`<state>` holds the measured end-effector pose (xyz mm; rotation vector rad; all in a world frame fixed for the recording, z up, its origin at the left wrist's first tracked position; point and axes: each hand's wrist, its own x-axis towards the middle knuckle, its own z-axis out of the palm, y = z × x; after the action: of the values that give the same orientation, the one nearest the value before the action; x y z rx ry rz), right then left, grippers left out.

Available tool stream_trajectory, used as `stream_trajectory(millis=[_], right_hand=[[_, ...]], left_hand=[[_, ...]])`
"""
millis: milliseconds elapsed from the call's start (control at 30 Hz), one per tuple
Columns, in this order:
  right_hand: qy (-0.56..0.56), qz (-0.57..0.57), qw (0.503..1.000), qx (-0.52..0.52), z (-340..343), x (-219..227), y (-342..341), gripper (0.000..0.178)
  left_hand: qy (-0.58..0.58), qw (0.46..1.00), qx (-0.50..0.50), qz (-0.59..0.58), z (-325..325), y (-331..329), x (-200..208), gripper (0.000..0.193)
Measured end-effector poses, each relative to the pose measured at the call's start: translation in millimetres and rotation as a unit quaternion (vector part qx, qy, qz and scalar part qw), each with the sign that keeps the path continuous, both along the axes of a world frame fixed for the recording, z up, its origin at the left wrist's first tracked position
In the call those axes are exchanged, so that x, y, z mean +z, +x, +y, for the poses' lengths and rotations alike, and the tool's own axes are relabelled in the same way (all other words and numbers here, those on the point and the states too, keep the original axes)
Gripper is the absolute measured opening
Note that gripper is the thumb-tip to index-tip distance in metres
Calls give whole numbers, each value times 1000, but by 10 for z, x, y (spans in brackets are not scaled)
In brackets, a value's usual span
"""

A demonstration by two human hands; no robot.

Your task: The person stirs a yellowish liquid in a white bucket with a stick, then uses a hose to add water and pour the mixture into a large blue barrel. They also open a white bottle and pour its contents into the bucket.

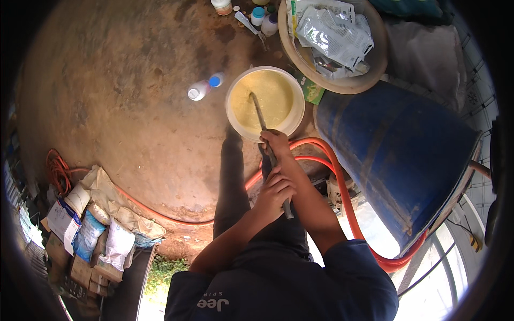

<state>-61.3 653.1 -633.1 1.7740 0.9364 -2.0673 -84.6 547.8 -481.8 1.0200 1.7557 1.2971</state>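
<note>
A long dark stick (259,111) slants down into a white bucket (299,115), its far tip dipping into pale yellow liquid (273,96). Higher on the stick, close to the bucket's near rim, my right hand (276,142) is wrapped round it. My left hand (274,193) grips the same stick nearer my body, below the right one. The stick's near end pokes out past my left hand. How deep the tip goes is hidden by the cloudy liquid.
Left of the bucket are a white bottle (199,90) and a blue-capped bottle (216,79). A wide basin (381,59) of silvery packets stands beyond, near a blue barrel (391,144). An orange hose (342,187) curves beside my legs. Boxes and bags (90,235) pile at the left.
</note>
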Motion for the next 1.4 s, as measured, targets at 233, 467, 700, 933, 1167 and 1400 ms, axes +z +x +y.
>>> stream_trajectory(millis=[233, 467, 700, 933, 1167, 1400], right_hand=[[30, -54, 997, -53, 193, 161, 458, 18], [14, -87, 996, 7, -364, 234, 596, 18], [12, -14, 1000, 4, -676, 214, 108, 22], [76, -28, 996, 27, 17, -92, -56, 30], [76, -81, 994, 21, 159, 49, 496, 28], [13, -113, 992, 52, -462, 223, 547, 22]], left_hand=[[27, 998, -22, -54, 71, 267, -25, 15], [-11, 995, -50, -86, -374, 224, 146, 16], [-53, 998, 17, -28, -489, 52, 268, 17], [27, 997, 69, 0, -93, 41, -111, 15], [38, 997, 3, -70, -104, 301, -79, 17], [-23, 995, -6, -94, -485, 303, 196, 17]])
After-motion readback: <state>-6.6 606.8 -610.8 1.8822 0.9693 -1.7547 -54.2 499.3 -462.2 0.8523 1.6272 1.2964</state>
